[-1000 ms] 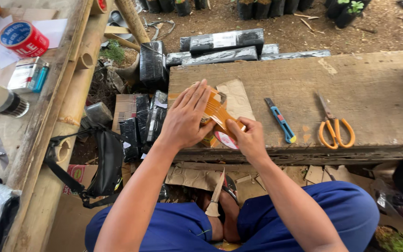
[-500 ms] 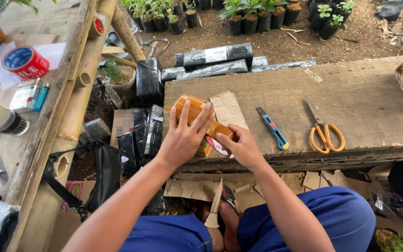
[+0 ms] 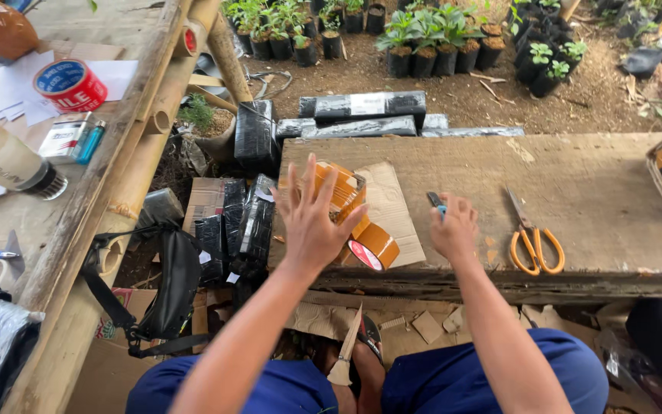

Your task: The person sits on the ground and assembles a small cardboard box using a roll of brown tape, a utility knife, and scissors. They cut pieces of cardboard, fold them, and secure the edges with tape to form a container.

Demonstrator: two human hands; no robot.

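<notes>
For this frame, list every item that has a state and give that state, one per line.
Left hand: open, fingers spread, above the tape stack.
Right hand: over the blue utility knife; grip cannot be told.
Wrapped stack of brown tape rolls: lying on cardboard.
Loose brown tape roll: tilted, at the plank edge.
Orange-handled scissors: closed, flat on the wooden plank.
Red-and-blue tape roll: flat.

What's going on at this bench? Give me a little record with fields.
Setting: outdoor wooden bench with potted seedlings behind
Left hand: spread open over a pack of brown tape rolls, holding nothing
Right hand: closed on a blue utility knife
Beside the right hand: orange-handled scissors
Under the tape rolls: cardboard sheet
Left side table: red-and-blue tape roll
</notes>
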